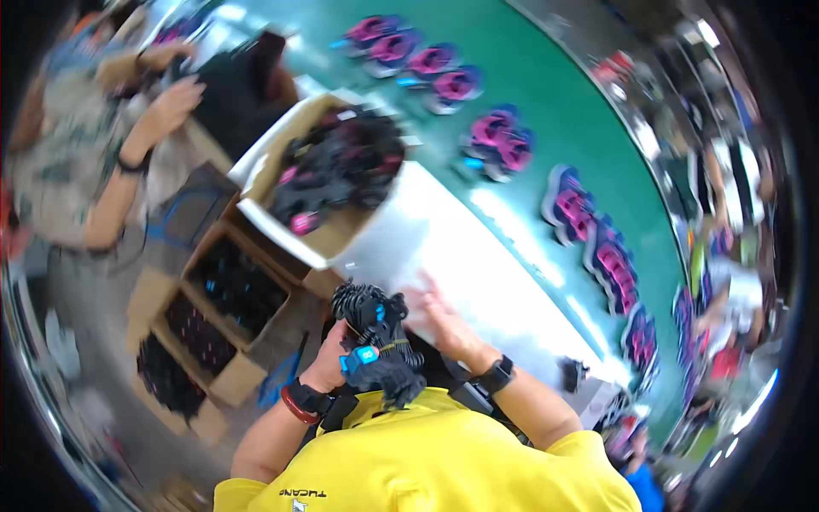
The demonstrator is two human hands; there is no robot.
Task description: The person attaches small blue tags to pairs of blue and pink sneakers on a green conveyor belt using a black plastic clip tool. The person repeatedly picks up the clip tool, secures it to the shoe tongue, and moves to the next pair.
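Note:
My left hand point(328, 360) is closed around a bundle of black shoelaces point(397, 357), held just in front of my chest. The laces are looped at the top, with a thin yellowish band around their middle and a blue tag point(359, 358) on the left side. To the right of the bundle, my right hand point(446, 322) is held over the edge of a white tabletop point(478, 256). Its fingers are stretched out and somewhat blurred, with nothing in them.
A white-rimmed carton point(320, 252) of black and pink bundles stands ahead on the left. Open cardboard boxes point(241, 380) of dark bundles sit lower left. Blue and pink shoes point(499, 141) line a green conveyor point(589, 128). A co-worker point(77, 162) handles dark material at upper left.

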